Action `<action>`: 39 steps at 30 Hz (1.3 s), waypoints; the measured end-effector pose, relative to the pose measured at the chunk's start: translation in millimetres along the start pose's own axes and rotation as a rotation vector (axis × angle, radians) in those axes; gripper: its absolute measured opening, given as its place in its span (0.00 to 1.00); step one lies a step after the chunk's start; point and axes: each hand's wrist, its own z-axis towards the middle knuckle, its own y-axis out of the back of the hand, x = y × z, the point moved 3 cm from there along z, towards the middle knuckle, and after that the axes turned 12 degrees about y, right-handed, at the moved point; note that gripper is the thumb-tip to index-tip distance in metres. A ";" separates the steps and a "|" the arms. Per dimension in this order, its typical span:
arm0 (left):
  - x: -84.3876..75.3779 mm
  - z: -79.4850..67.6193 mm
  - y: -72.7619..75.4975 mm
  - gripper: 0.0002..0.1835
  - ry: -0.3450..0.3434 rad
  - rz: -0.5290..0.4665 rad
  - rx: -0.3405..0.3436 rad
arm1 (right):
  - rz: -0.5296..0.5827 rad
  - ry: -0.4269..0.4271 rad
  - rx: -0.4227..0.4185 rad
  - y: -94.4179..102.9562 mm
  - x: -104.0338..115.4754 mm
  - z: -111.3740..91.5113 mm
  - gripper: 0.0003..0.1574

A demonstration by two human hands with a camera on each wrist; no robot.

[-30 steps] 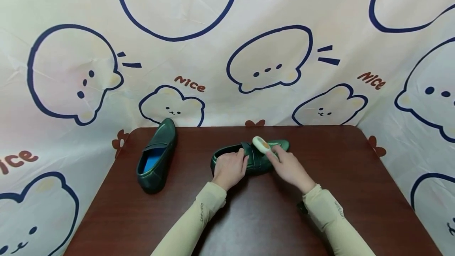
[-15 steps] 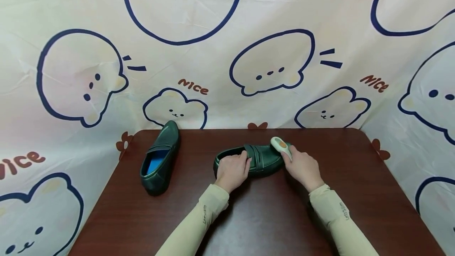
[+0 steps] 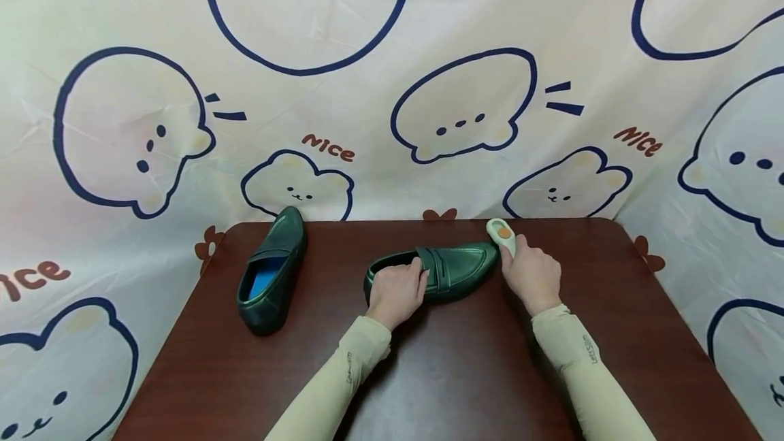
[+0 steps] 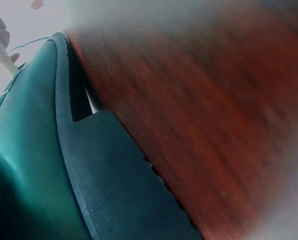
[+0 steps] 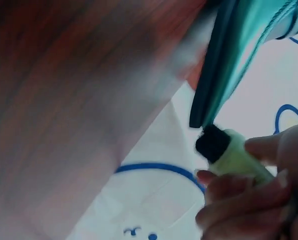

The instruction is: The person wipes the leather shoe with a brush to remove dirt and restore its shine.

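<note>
A dark green loafer (image 3: pixel 465 269) lies on the table with its toe to the right. My left hand (image 3: pixel 394 291) grips it at the opening, fingers curled over the near side. In the left wrist view, the shoe's green side and dark heeled sole (image 4: pixel 121 170) show large. My right hand (image 3: pixel 536 275) pinches a small pale green shoe brush (image 3: pixel 499 231) with an orange oval on its back. Seen from the right wrist, its black bristles (image 5: pixel 212 143) are right at the tip of the toe, with fingers and thumb around the body.
The matching green loafer (image 3: pixel 283 250), with a blue insole (image 3: pixel 265 276), stands at the table's left, toe toward the back. A cartoon-print cloth (image 3: pixel 367 121) rises behind the brown table (image 3: pixel 453 373) and along its sides.
My right hand has moved the brush rightward along the loafer, from the upper near the strap to the toe tip. The left hand keeps its grip on the shoe.
</note>
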 end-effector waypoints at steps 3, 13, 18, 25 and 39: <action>-0.8 -1.9 -0.3 0.17 -0.002 -0.001 0.007 | 0.154 0.037 0.114 -6.0 7.2 -1.3 0.27; -2.1 -1.5 1.5 0.17 0.003 0.002 -0.009 | 0.360 0.131 0.267 -15.8 49.7 5.9 0.27; -1.1 -0.7 1.0 0.17 0.005 0.007 -0.014 | 0.301 0.130 0.256 -14.3 55.5 9.5 0.27; 0.3 2.1 1.0 0.17 0.007 0.007 -0.015 | 0.151 0.117 0.195 -8.8 44.2 9.6 0.30; 0.4 -0.8 -0.4 0.17 0.009 0.003 0.009 | 0.016 -0.015 0.055 11.5 19.3 5.5 0.26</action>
